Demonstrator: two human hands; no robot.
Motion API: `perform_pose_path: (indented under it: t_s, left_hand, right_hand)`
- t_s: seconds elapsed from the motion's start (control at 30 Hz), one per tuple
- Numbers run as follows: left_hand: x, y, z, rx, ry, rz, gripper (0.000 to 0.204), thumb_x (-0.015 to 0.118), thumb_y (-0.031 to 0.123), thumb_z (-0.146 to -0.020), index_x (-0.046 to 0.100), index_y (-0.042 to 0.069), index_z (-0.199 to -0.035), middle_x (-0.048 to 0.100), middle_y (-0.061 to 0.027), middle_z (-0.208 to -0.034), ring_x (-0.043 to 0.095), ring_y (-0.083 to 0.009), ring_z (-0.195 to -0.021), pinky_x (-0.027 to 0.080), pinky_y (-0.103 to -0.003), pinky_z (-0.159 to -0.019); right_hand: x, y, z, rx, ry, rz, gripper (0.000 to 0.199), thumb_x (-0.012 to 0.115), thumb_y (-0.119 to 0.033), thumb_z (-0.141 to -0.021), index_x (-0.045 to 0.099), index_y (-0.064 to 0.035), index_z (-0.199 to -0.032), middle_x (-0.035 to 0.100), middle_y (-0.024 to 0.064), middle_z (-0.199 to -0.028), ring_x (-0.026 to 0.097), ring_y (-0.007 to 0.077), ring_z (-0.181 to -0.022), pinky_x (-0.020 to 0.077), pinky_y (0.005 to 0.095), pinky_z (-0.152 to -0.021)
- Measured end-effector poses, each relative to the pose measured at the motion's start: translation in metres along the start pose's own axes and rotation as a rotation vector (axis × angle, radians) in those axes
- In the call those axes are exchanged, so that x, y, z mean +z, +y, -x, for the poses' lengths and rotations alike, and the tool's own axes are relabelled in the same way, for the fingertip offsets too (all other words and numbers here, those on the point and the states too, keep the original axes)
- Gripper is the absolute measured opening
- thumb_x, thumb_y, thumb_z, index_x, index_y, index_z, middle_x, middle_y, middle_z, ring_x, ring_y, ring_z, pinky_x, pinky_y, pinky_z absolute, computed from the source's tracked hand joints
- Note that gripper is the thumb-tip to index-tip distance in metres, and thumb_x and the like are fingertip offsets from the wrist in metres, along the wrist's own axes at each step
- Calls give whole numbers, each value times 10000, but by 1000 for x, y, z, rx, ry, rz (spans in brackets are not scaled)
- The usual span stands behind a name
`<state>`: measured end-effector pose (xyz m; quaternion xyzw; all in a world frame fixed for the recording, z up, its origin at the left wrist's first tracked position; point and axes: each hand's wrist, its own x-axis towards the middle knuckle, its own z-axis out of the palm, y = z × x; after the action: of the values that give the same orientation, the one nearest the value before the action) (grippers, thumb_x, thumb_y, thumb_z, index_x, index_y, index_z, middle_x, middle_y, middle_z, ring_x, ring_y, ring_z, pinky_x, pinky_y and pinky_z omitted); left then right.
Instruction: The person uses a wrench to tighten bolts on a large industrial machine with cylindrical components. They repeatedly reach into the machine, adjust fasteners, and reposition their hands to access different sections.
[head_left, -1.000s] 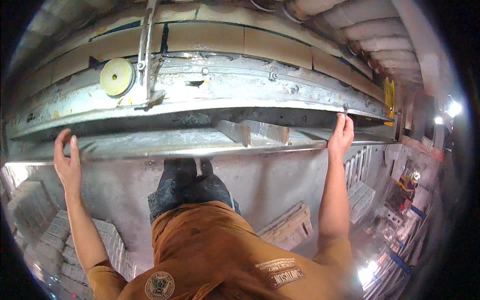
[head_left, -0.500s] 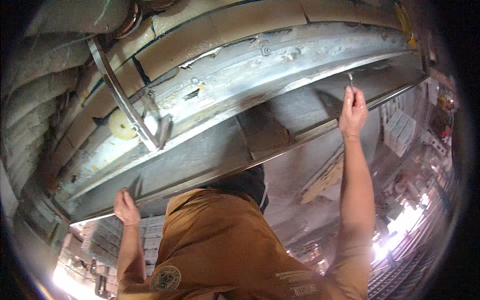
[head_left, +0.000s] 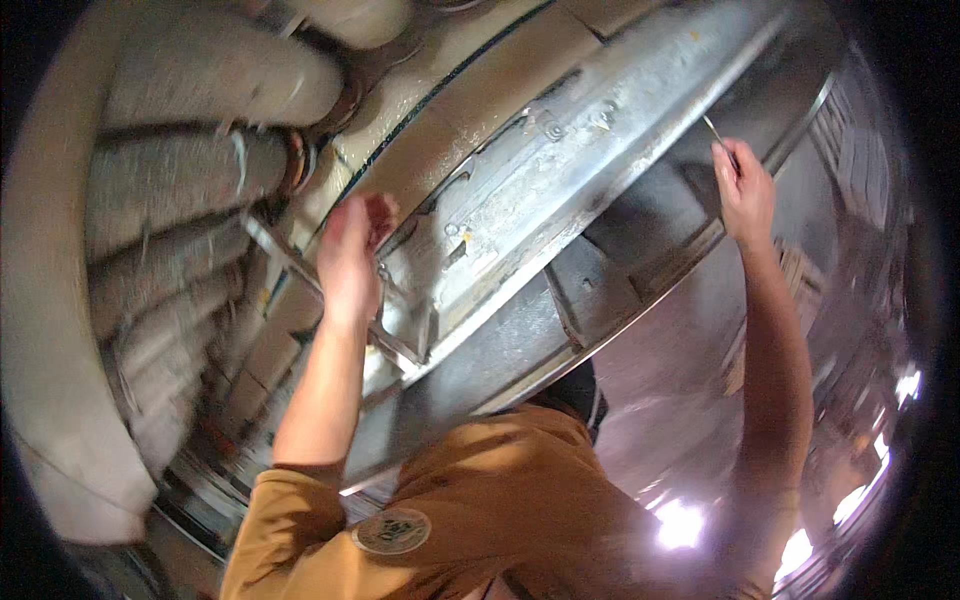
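Observation:
My right hand (head_left: 746, 192) is closed around a slim metal tool (head_left: 711, 128) with a thin shaft. The tool's tip points up and left toward the raised lip of a long grey metal trough (head_left: 520, 330). My left hand (head_left: 352, 250) is raised over a flat metal bar (head_left: 285, 250) and near a band of smooth brown material (head_left: 430, 135). Motion smears its fingers, and whether anything is in them does not show. A pale, worn metal ledge (head_left: 560, 190) runs between the brown band and the trough.
Large grey, bulging rounded forms (head_left: 190, 190) stack up at the left beside a pale curved panel (head_left: 50, 300). The trough's bright outer edge (head_left: 560, 370) passes close in front of my body. Stacked pale blocks (head_left: 850, 150) stand at the far right; bright lights glare below.
My left hand has left the trough's near edge and risen to the metal bar beside the brown band. The view has tilted and shifted. My right hand still holds the thin tool over the trough.

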<state>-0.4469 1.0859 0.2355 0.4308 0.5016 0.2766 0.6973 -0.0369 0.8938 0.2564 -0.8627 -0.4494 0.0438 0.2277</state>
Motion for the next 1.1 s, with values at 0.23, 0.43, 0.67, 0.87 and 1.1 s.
perform_pose_path:
  t_s: [0.23,0.43,0.67,0.87,1.1]
  left_hand:
    - [-56,-84,-176,-45,-442,1082,562,474,451,-921,491,-69,-1132,568,-219,-1083,531,-332,-1078,426,-469,-966]
    - [-34,-60,-194,-60,100,1058,405,460,276,-937,495,-21,-1210,574,-170,-1171,541,-332,-1104,446,-476,-974]
    - [-54,-64,-211,-76,120,880,343,406,178,-955,497,-73,-1171,579,-186,-1142,577,-299,-1047,531,-412,-898]
    - [-63,-65,-209,-154,233,806,341,421,174,-936,510,-55,-1172,573,-177,-1169,564,-308,-1064,494,-465,-922]
    - [-105,-73,-257,-156,163,1068,302,480,175,-905,568,45,-1164,590,-128,-1166,556,-295,-1062,453,-480,-896]
  right_hand:
    - [6,7,7,64,-41,-26,240,574,-309,-890,605,-77,-947,567,121,-686,579,274,-618,445,325,-584]
    - [4,11,9,26,-42,27,223,573,-291,-892,605,-79,-952,584,122,-711,583,273,-632,446,329,-589]
    - [3,6,7,38,-43,11,215,575,-274,-889,602,-71,-956,593,119,-733,593,256,-647,456,320,-608]
    - [2,8,6,76,-83,28,211,576,-271,-885,601,-73,-954,594,116,-732,607,248,-665,458,319,-615]
    - [1,8,6,38,-81,43,231,560,-299,-891,598,-79,-949,598,120,-735,610,291,-686,463,348,-621]
